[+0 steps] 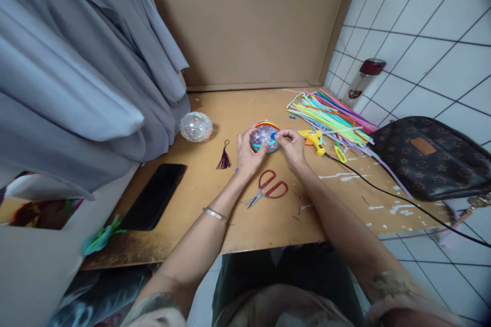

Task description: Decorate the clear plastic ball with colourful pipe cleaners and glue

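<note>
A clear round ball [264,139] with coloured bands along its top edge is gripped at its left side by my left hand [248,152]. My right hand [293,146] pinches a small blue piece [273,136] against the ball's right side. Just below the hands lie red-handled scissors [267,190], their blades pointing to the lower left. A dark purple tassel [224,157] rests left of my left hand. Beyond my right hand is a yellow glue gun [314,141], its nozzle end partly hidden by the hand.
Another clear ball [196,126] and a black phone [154,196] are on the left of the table [207,235]. Pipe cleaners [330,112] are heaped at the back right, near a brown bag [433,156] and a bottle [362,82]. A black cord [387,190] runs rightward. Grey cloth [76,61] hangs at left.
</note>
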Demonstrator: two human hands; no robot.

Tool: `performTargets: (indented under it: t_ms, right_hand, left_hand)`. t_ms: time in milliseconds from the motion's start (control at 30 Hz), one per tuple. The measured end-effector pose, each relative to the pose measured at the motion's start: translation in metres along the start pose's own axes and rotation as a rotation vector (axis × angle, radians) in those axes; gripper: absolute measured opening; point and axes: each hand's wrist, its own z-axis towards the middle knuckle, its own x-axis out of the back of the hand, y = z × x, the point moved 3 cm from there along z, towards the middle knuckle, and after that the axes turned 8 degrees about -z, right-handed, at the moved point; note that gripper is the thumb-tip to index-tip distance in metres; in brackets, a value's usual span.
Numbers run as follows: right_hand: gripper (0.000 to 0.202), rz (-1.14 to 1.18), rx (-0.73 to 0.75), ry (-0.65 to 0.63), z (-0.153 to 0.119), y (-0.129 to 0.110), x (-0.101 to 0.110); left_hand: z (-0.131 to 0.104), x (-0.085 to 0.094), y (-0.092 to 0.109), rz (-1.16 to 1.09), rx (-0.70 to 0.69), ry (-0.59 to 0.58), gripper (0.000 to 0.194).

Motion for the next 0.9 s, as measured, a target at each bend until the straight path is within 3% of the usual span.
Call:
performTargets:
  t_ms: [333, 567, 767, 900]
  right_hand:
    - [0.015, 0.037, 0.014, 0.01, -0.001, 0.005, -0.002]
    - [0.016, 0.232, -0.096, 0.003, 0.001, 0.01, -0.004]
    - [0.02, 0.411, -0.227, -0.032, 0.0, 0.01, -0.006]
    - [0.02, 0.439, -0.228, -0.049, -0.001, 0.006, -0.006]
  left_hand:
    - [0.0, 0.0, 0.0, -0.013, 0.025, 0.008, 0.045]
    - [-0.001, 0.0, -0.002, -0.086, 0.079, 0.038, 0.044]
    - [0.0, 0.005, -0.002, -0.09, 0.145, 0.073, 0.063]
    - [0.002, 0.006, 0.0, -0.002, 0.137, 0.035, 0.07]
